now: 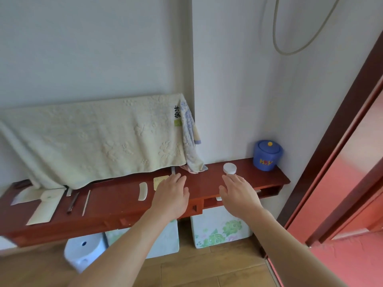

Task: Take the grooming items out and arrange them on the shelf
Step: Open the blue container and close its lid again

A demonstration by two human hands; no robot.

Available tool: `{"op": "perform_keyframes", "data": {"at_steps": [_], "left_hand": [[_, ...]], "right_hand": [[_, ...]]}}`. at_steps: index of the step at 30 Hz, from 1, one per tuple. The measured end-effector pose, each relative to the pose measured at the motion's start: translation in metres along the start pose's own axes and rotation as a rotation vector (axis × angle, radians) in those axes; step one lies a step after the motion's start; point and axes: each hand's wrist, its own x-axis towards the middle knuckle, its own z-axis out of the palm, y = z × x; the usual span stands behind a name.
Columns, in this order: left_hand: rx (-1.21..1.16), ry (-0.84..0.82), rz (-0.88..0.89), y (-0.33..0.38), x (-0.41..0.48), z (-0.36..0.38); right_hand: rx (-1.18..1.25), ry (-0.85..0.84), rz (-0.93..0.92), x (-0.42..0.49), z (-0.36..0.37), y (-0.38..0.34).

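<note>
Blue jar (267, 156) lettered H, Y; shelf (207, 183); left hand (172, 195), right hand (238, 193) flat, empty.

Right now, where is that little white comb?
In the head view the white comb lies flat on the red-brown shelf, left of centre, just left of the left hand and the yellow card.

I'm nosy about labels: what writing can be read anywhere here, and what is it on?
"H_Y", yellow letters round an unclear red middle sign: on the blue jar.
Black characters at the cream towel corner: too blurred to read.
Green tag below them: unreadable.
</note>
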Motion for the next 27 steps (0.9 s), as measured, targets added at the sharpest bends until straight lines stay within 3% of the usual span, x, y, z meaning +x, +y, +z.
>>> {"op": "perform_keyframes", "data": {"at_steps": [12,27], "left_hand": [[-0.021,0.037,-0.042,-0.068,-0.086,-0.021],[-0.054,-0.011,-0.097,-0.277,-0.205,-0.062]], "right_hand": [[-0.002,-0.091,-0.016,-0.049,0.017,-0.092],[-0.022,-0.15,-0.035,-0.078,0.109,-0.33]]}}
